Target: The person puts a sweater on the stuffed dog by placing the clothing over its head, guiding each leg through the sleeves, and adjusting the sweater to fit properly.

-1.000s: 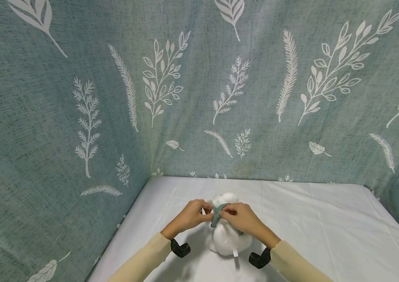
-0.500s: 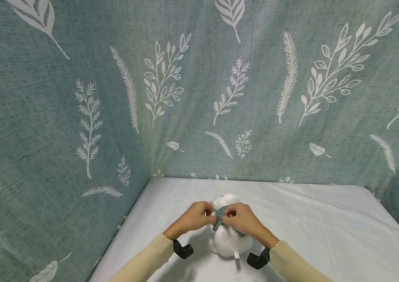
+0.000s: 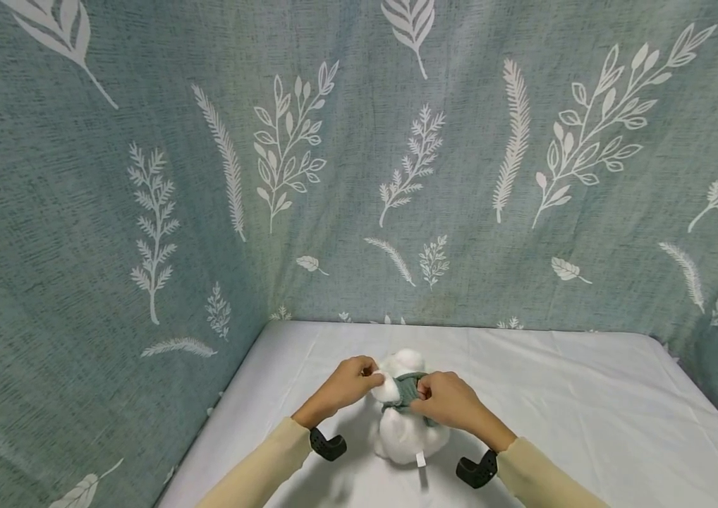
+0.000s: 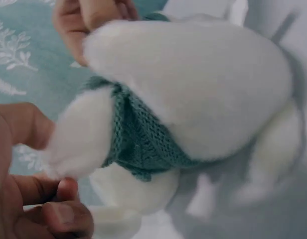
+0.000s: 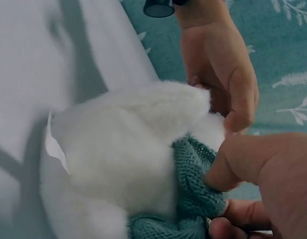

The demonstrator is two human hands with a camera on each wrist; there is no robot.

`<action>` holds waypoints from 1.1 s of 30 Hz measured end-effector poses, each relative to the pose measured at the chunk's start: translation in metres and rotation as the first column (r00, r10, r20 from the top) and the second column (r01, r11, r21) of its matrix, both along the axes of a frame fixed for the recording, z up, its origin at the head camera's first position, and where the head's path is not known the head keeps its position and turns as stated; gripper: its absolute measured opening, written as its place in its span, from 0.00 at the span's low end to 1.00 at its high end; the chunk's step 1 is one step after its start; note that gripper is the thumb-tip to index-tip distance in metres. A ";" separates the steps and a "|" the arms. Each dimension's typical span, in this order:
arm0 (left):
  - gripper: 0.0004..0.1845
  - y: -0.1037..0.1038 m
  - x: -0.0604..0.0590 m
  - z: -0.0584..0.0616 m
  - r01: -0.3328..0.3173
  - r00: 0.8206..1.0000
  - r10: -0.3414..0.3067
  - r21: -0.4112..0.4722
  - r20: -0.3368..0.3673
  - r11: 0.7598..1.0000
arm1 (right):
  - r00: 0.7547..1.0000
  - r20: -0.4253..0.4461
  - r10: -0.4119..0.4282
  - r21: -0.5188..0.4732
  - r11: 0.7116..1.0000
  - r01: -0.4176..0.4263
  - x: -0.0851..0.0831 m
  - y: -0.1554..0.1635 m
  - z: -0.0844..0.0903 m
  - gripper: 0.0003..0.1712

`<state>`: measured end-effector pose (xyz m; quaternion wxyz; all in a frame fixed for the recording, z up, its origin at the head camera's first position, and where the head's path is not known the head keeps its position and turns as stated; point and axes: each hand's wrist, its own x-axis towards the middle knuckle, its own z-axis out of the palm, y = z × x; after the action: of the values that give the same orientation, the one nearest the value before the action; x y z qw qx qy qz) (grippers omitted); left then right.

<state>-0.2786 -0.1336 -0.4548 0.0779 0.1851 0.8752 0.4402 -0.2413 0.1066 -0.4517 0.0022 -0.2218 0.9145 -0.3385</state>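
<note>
A white plush toy (image 3: 408,423) sits on the white table (image 3: 587,409) with a green knitted garment (image 3: 405,389) round its upper body. My left hand (image 3: 353,379) pinches a white fluffy limb of the toy (image 4: 78,137) at its left side. My right hand (image 3: 444,398) pinches the green knit (image 5: 196,194) between thumb and fingers at the toy's right side. In the right wrist view the plush body (image 5: 128,149) fills the middle, with a white label (image 5: 53,144) on its side. The toy's face is hidden.
Teal fabric with white leaf prints (image 3: 359,155) hangs as walls behind and to the left of the white table. Black wrist mounts (image 3: 327,446) (image 3: 476,471) sit under both sleeves. Bare white cloth spreads to the right of the toy.
My hands have drawn apart: the right moved right with the green knit, now spread wider across the toy. The left hand now grips the white limb.
</note>
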 end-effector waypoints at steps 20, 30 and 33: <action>0.05 0.004 0.003 0.000 0.083 0.996 -0.083 0.013 -0.011 0.996 | 0.993 -0.117 0.008 0.011 1.000 -0.007 0.001 -0.005 -0.005 0.20; 0.07 0.002 -0.001 -0.002 0.059 0.998 -0.060 -0.026 -0.011 0.998 | 0.994 -0.105 0.007 -0.006 1.000 -0.008 -0.002 0.001 -0.005 0.13; 0.08 0.003 0.000 -0.001 0.053 0.998 -0.054 -0.043 -0.019 0.998 | 0.995 -0.100 0.027 -0.017 0.999 -0.029 -0.003 0.007 -0.005 0.15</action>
<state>-0.2782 -0.1310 -0.4560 0.0845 0.2111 0.8798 0.4175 -0.2447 0.1133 -0.4566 -0.0407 -0.2511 0.9070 -0.3355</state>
